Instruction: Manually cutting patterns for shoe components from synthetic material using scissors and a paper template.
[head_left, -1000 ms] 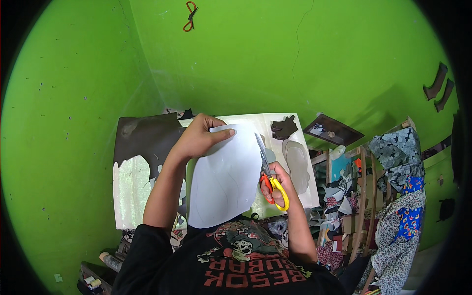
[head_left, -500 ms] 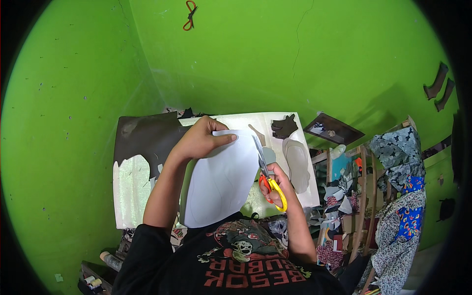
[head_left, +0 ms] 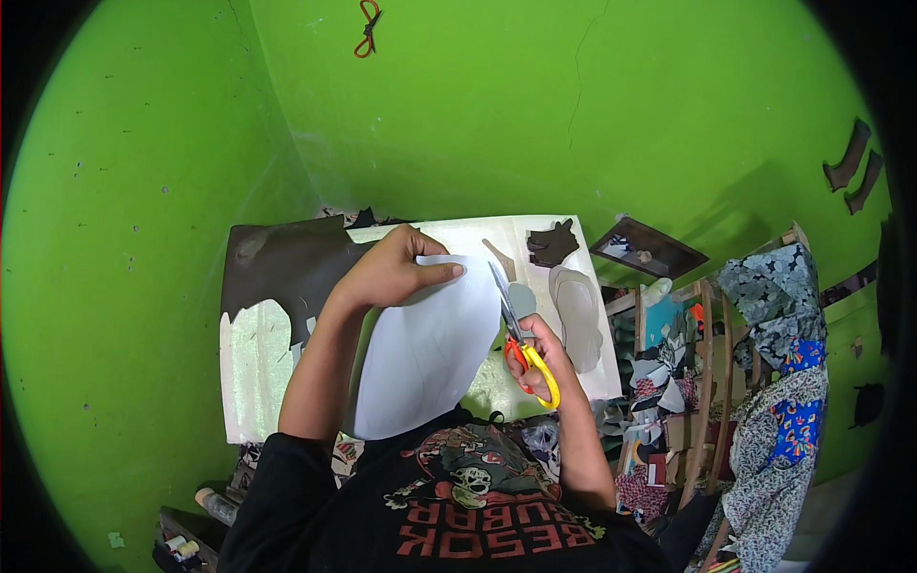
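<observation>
A white sheet with faint outlines drawn on it hangs from my left hand, its top edge pinched between thumb and fingers. In my right hand is a pair of scissors with red and yellow handles, blades pointing up along the sheet's right edge. Whether the blades touch the sheet is hard to tell. Beneath both hands lies a pale work board. Dark brown material covers its left part. Grey sole-shaped pieces and a dark cut piece rest on its right.
Green walls rise behind and to the left. A brown-framed tray lies beyond the board's right corner. At the right, a wooden rack stands among scraps, with patterned cloth hanging beside it. Red-handled scissors hang on the wall.
A narrow strip at the sheet's upper right edge no longer shows. The sheet has shifted slightly, and the scissors have moved a little along its right edge.
</observation>
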A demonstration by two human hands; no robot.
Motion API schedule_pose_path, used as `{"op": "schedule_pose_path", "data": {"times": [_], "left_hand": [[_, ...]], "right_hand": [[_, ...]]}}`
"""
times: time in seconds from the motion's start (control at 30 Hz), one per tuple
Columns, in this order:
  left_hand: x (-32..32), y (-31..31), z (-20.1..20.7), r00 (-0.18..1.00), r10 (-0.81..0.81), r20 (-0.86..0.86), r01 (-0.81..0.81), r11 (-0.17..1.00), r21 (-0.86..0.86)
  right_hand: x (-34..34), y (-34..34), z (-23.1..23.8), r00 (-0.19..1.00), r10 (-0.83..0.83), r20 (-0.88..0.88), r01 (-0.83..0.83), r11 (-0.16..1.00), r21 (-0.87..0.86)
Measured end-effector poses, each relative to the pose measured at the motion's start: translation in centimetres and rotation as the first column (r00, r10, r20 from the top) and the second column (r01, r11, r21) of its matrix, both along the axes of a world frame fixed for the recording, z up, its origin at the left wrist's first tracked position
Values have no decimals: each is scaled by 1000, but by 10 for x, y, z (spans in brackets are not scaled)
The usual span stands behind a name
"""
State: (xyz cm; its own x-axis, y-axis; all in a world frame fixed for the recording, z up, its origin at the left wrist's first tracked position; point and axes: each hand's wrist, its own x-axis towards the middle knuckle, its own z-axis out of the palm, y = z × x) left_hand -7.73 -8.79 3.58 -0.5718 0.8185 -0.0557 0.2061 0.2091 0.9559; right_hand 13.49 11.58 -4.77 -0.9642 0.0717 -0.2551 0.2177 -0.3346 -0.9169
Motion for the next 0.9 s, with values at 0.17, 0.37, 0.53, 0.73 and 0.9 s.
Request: {"op": "schedule_pose_path", "data": {"times": [0.17,0.37,0.53,0.73,0.9], "left_hand": [[-1,2,-6,1000,-14,-12,14,999,34],[-2,2,-7,999,-26,-19,27,1000,16],[-3,3,-3,997,-52,-61,51,999,-14],[-4,3,-10,993,-95,-68,96,995,20],[-5,4,-14,989,-116,-88,114,993,-24]], "right_hand": [[2,-1,3,998,38,-44,-36,998,59],[-2,-4,15,989,-47,139,54,997,-47],[-1,0,4,1000,13,16,-14,999,46],[0,-1,6,999,4,54,-9,996,85],[0,1,9,994,8,111,-11,1000,27]]}}
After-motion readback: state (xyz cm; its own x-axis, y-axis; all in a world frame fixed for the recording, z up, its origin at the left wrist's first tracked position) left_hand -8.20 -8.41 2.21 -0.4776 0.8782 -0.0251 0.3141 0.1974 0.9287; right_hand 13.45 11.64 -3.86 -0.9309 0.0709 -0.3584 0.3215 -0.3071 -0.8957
